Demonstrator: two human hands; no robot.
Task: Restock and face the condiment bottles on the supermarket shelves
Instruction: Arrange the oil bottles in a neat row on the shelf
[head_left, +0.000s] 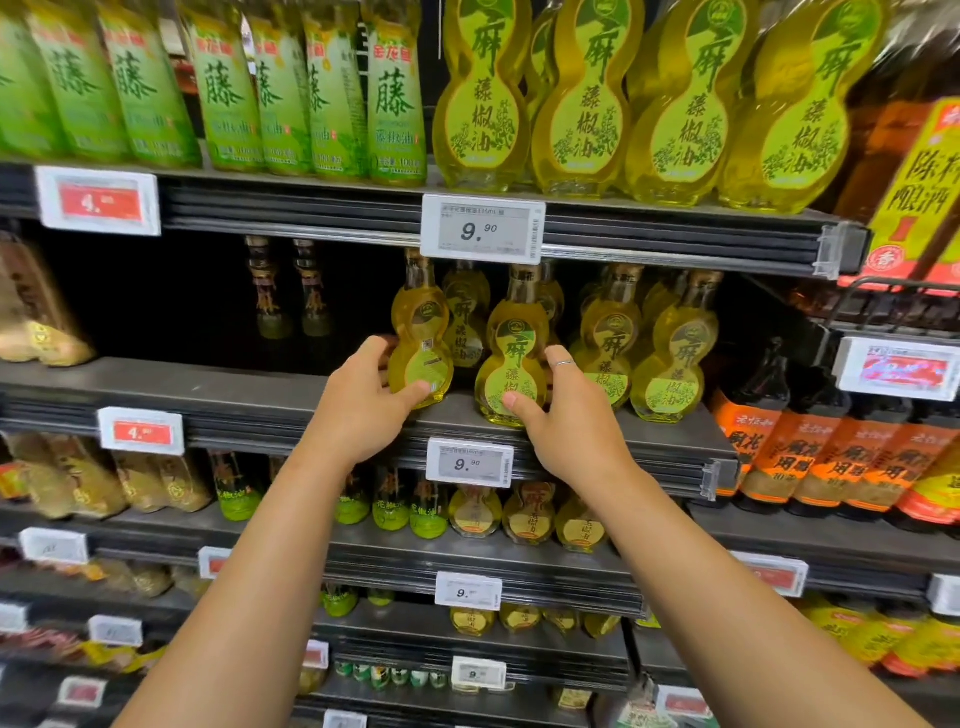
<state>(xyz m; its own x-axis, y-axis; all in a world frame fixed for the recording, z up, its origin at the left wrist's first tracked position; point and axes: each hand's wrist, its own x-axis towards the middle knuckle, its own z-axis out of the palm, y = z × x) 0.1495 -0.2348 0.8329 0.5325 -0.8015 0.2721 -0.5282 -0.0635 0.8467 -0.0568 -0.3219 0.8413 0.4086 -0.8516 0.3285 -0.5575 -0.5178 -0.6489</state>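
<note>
Two gourd-shaped bottles of yellow oil sit at the front edge of the second shelf (311, 387) down, one in each hand. The left bottle (420, 332) is turned so its back label with the small print faces out, and the left hand (363, 402) is wrapped around its lower bulb, thumb across the front. The right bottle (514, 358) shows its green front label, and the right hand (563, 415) grips it low down, thumb on the label, a ring on one finger. The hands are apart, each on its own bottle.

Just to the right, more of the same bottles (670, 358) stand in rows, faced forward. A 9.90 price tag (470, 464) hangs on the shelf edge right below the hands. Left of the held bottles the shelf is dark, with two slim bottles (288, 288) far back. The shelf above carries bigger gourd bottles (582, 98) and green-label bottles (311, 88). Orange-label dark bottles (810, 457) stand to the right.
</note>
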